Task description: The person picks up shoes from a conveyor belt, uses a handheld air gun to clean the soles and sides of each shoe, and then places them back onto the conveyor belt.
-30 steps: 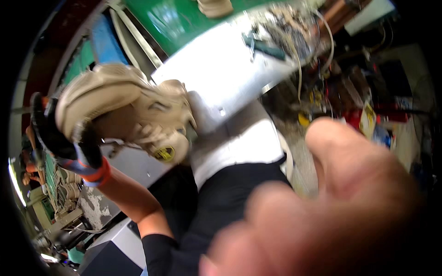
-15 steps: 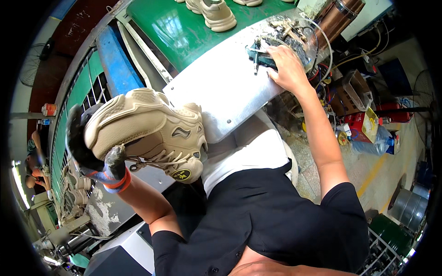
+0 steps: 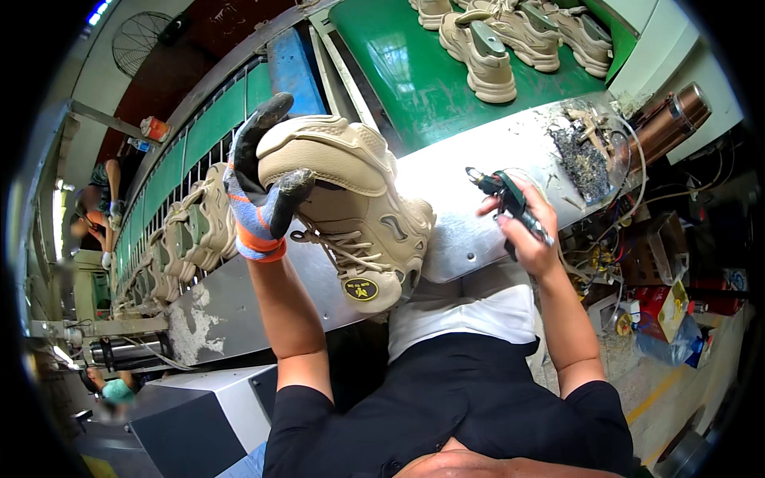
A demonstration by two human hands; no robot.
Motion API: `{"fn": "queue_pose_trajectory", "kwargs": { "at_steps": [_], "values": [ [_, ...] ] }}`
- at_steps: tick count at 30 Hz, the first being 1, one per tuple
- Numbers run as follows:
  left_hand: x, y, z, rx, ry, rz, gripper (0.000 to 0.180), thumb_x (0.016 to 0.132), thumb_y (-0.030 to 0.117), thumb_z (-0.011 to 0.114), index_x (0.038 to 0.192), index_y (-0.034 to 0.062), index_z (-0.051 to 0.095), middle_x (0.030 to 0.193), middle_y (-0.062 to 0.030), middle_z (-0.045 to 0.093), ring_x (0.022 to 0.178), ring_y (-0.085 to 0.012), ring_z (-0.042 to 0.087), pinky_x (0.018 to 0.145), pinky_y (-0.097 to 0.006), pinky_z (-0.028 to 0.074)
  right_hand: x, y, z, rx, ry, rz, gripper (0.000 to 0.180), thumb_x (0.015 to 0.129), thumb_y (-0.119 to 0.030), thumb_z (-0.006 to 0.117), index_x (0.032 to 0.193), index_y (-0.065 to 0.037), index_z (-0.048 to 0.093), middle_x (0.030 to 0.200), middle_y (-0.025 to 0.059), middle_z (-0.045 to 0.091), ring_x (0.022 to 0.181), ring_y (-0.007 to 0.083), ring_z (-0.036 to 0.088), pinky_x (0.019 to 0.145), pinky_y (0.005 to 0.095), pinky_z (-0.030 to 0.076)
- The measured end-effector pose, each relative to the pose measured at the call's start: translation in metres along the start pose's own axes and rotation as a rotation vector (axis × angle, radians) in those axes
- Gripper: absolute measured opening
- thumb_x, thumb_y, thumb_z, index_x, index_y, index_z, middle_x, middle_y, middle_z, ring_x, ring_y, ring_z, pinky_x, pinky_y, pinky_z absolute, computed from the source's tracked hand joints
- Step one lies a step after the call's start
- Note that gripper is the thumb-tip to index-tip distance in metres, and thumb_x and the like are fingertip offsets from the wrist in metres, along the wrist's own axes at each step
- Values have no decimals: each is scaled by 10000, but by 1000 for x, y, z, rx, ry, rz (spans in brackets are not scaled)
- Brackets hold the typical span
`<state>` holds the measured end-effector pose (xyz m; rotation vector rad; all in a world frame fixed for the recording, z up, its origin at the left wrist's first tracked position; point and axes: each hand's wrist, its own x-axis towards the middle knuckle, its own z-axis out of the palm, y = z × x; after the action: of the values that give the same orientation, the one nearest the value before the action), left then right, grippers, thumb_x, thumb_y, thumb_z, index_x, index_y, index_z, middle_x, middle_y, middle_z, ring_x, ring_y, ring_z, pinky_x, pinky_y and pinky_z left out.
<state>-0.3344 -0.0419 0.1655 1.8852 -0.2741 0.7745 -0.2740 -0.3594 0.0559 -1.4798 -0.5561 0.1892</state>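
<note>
My left hand (image 3: pixel 260 190), in a black-palmed knit glove with an orange cuff, grips a beige lace-up sneaker (image 3: pixel 362 219) by its heel end. The shoe is held tilted over the metal ledge, its toe, with a round dark-and-yellow sticker, pointing toward me. My bare right hand (image 3: pixel 535 231) is wrapped round a small dark green gun-like tool (image 3: pixel 510 199) with metal ends. It is raised above the ledge, to the right of the shoe and apart from it. The tool's exact kind is unclear.
Several beige sneakers (image 3: pixel 488 68) stand on the green belt (image 3: pixel 398 88); more sit along the left rack (image 3: pixel 191 227). The metal ledge (image 3: pixel 458 231) bears a pile of dark scraps (image 3: pixel 586 159) near a copper-coloured flask (image 3: pixel 673 123). Another person (image 3: pixel 103 199) is at the far left.
The tool has been picked up off the scrap pile and brought toward the shoe by my right hand. My view has turned left, and the sneaker is more upright.
</note>
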Motion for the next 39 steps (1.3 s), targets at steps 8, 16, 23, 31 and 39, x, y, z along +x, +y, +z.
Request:
{"fn": "queue_pose_trajectory", "kwargs": {
  "at_steps": [8,16,23,31,39],
  "values": [
    [4,4,2,8,-39,-74,776,683,349,807,1292,-35,518,1206,-152,603,1089,-230,592,947,-349,462,57,-83,65,213,-249,-540,436,767,26,528,1199,77,512,754,124,654,642,153,627,624,287,520],
    [23,-14,-6,-27,-37,-133,678,718,275,697,1278,-64,523,1168,-153,625,1080,-212,592,966,-337,443,80,-52,89,243,-190,-402,454,751,-8,510,1203,31,515,728,82,618,616,95,569,600,247,483],
    [24,-31,-15,-38,-53,-106,721,749,376,679,1291,-66,506,1146,-145,630,1060,-204,591,956,-325,435,48,-9,95,348,-117,-294,460,769,-27,507,1226,23,495,719,99,590,611,123,551,580,267,467],
    [19,-46,-20,2,-9,-124,782,793,520,645,1306,-52,497,1190,-149,604,1100,-219,560,977,-339,415,10,35,96,462,-165,-184,439,801,-28,506,1233,41,478,738,105,590,619,129,552,592,277,478],
    [-8,-78,-53,-103,77,-240,748,911,581,430,1311,-50,472,1266,-173,565,1170,-277,548,1026,-402,403,-29,54,94,400,-203,-62,437,795,-34,524,1225,38,504,752,88,584,627,122,543,594,276,475]
  ]
}}
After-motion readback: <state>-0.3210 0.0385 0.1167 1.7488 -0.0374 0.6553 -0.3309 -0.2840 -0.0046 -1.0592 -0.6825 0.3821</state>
